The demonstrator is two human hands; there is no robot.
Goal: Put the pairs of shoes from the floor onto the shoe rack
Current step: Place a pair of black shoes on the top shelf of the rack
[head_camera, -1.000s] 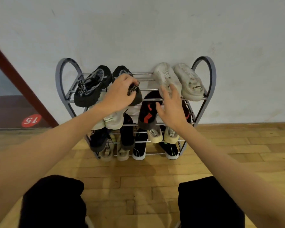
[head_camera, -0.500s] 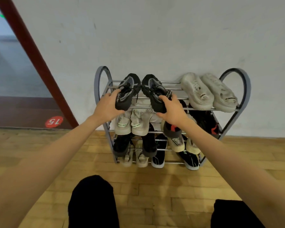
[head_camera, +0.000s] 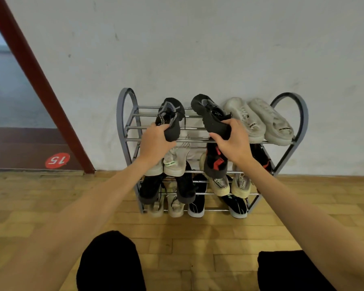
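Observation:
A grey metal shoe rack (head_camera: pixel 122 114) with several tiers stands against the white wall. My left hand (head_camera: pixel 155 141) grips the heel of a black knit shoe (head_camera: pixel 170 114) on the left of the top tier. My right hand (head_camera: pixel 232 141) grips the heel of its twin, the other black shoe (head_camera: pixel 210 114), toe pointing to the wall, tilted left. A pair of off-white foam shoes (head_camera: pixel 259 120) lies on the right of the top tier. Lower tiers hold white, black-and-red, beige and black pairs.
The wooden floor (head_camera: pixel 51 196) in front of the rack shows no shoes. A dark red door frame (head_camera: pixel 36 76) slants at the left, with a red sticker marked 15 (head_camera: pixel 57 161) below it. My black-clad knees (head_camera: pixel 109 263) are at the bottom.
My right hand has moved from the off-white shoes to the right black shoe and gripped it. My left hand shifted to the left black shoe. The view swung left, so the rack sits further right.

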